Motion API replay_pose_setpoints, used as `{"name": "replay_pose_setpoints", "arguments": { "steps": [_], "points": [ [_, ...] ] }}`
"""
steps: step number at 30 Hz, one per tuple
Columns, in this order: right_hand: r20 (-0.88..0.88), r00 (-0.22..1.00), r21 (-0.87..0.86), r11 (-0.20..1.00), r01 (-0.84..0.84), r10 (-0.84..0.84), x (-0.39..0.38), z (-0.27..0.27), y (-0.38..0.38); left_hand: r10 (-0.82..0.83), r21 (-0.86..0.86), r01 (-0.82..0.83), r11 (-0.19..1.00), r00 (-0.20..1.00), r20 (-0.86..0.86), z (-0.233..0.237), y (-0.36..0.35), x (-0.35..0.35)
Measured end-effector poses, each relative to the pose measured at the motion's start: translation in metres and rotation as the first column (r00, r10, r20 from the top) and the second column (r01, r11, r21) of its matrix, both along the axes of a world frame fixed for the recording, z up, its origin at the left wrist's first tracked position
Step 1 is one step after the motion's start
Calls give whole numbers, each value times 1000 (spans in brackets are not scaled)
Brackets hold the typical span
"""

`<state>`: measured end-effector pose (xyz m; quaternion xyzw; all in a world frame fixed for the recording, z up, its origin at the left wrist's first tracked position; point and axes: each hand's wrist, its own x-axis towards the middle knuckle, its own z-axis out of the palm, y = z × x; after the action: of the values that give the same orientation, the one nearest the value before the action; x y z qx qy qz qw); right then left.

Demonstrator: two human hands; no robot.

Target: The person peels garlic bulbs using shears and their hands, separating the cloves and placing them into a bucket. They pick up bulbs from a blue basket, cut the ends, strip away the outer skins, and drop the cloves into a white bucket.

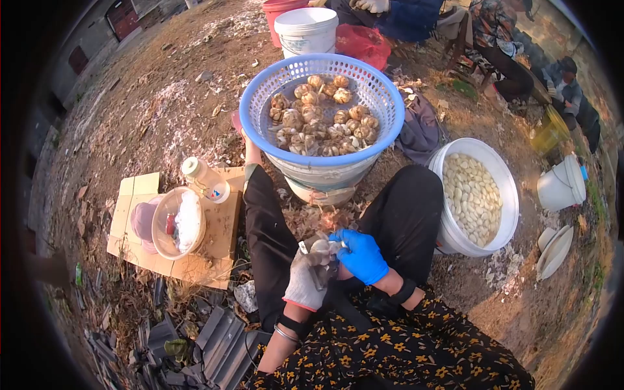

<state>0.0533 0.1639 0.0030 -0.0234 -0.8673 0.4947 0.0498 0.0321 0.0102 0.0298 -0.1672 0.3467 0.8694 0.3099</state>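
Note:
Above my lap, my left hand [308, 278], in a whitish knitted glove, is closed around a garlic bulb [321, 247]. Fingers of my right hand [361, 255], in a blue glove, are pressed together at the bulb's right side; what they pinch is too small to make out. Beyond my hands, a blue perforated basket [260, 138] holds several garlic bulbs [312, 117] and rests on a white bucket. By my right knee stands a white bucket [512, 224] full of peeled cloves [469, 195].
Cardboard [133, 188] at left carries a plastic bottle [207, 179] and a small basket [200, 237]. A white bucket [305, 32] and red net bag [361, 47] stand beyond the basket. Other people sit at upper right. Roof tiles [224, 344] lie lower left.

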Motion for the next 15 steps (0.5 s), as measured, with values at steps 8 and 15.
{"name": "replay_pose_setpoints", "arguments": {
  "steps": [8,15],
  "points": [
    [153,987,-448,894,35,38,8,5,8,130,-53,-135,989,988,-82,-20,8,2],
    [75,996,-527,846,80,-47,3,2,23,-74,-547,-206,812,892,-446,-41,3,3]
  ]
}}
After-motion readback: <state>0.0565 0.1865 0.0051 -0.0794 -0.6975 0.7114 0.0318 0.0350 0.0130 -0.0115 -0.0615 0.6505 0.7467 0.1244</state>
